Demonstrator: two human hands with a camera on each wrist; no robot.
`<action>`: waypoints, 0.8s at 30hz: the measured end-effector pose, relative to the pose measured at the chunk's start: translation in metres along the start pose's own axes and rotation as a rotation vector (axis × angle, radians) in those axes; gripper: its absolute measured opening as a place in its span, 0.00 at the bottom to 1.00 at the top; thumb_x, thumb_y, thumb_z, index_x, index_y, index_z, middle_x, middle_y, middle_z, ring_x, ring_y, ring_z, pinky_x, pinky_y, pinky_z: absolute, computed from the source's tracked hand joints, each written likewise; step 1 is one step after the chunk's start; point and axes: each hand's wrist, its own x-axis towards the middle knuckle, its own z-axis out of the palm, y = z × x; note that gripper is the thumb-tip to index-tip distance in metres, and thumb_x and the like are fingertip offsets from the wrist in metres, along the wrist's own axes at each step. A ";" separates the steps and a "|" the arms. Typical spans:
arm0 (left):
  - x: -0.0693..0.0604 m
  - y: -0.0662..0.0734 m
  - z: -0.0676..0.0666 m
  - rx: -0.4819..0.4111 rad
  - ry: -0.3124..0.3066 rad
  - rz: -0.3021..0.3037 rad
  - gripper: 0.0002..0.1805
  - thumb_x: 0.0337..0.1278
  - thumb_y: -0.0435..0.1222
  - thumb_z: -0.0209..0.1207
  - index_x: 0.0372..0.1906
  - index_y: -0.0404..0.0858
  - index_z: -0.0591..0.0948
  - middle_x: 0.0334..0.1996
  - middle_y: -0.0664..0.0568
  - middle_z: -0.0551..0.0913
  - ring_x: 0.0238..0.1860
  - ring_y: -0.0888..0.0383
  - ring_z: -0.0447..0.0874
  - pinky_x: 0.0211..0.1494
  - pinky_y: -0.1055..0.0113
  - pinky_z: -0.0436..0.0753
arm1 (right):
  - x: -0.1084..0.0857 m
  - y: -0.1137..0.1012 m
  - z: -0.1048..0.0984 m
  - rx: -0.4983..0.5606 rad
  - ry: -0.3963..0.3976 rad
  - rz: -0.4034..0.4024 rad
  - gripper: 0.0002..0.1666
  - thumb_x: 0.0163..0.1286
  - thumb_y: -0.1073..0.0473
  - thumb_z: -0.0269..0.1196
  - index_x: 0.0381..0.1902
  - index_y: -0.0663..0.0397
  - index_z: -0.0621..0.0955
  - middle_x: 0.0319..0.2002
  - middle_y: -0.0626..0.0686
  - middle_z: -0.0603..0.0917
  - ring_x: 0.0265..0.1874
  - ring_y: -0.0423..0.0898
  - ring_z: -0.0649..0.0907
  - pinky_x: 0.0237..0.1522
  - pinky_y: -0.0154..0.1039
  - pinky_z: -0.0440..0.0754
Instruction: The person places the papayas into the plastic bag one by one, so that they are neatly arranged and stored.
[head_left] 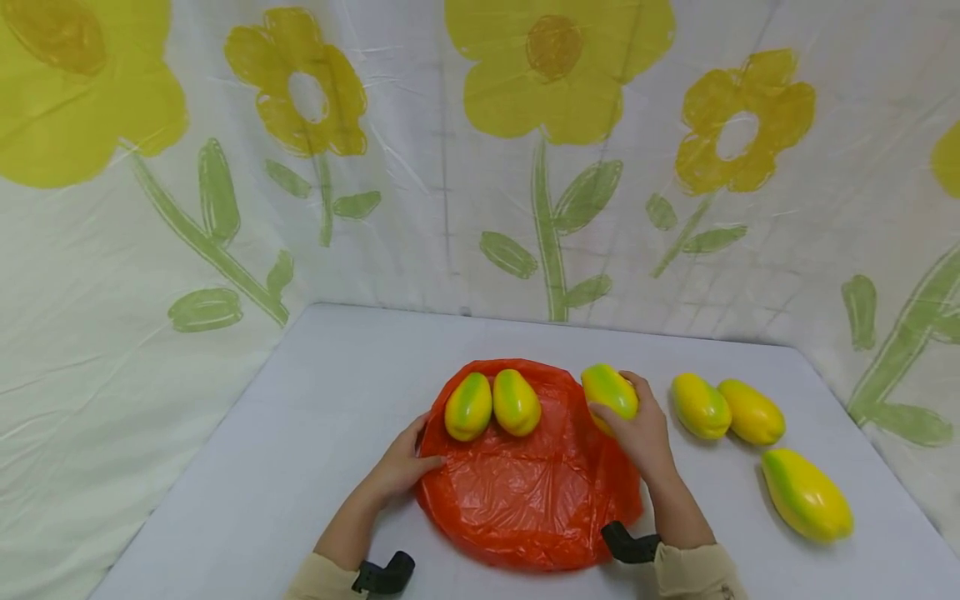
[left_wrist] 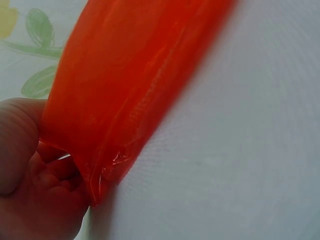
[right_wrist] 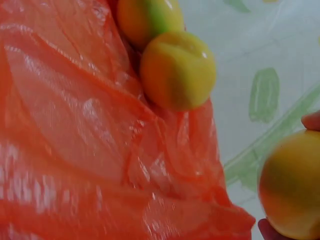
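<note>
A red plastic bag (head_left: 525, 492) lies spread on the table with its rim raised in a rough ring. Two yellow-green papayas (head_left: 468, 407) rest side by side in its far left part. At the bag's left edge, my left hand (head_left: 401, 462) pinches the rim, thumb inside and fingers outside; the left wrist view shows the red film (left_wrist: 110, 85) between thumb and fingers. My right hand (head_left: 641, 429) grips another papaya (head_left: 609, 390) at the bag's far right rim. In the right wrist view, that held papaya (right_wrist: 292, 185) is partly cut off by the frame.
Three more papayas lie on the white table (head_left: 300, 433) to the right: a touching pair, one of them the left papaya (head_left: 701, 406), and a nearer papaya (head_left: 806, 496). Behind the table hangs a white curtain (head_left: 420, 208) with painted yellow flowers.
</note>
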 end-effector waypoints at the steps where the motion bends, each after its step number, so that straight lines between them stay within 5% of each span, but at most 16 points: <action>1: 0.000 0.000 0.000 0.002 0.001 -0.002 0.39 0.53 0.32 0.60 0.71 0.40 0.57 0.69 0.42 0.61 0.69 0.41 0.57 0.63 0.46 0.71 | 0.001 -0.002 0.003 0.005 -0.003 0.001 0.44 0.62 0.46 0.62 0.70 0.46 0.56 0.61 0.60 0.67 0.53 0.56 0.70 0.55 0.52 0.76; 24: 0.000 -0.003 0.000 0.015 0.002 0.017 0.39 0.54 0.33 0.60 0.71 0.40 0.57 0.69 0.43 0.61 0.70 0.41 0.57 0.62 0.47 0.71 | 0.023 -0.011 0.061 0.132 -0.061 0.050 0.44 0.61 0.43 0.62 0.70 0.45 0.55 0.60 0.56 0.68 0.53 0.53 0.72 0.56 0.51 0.77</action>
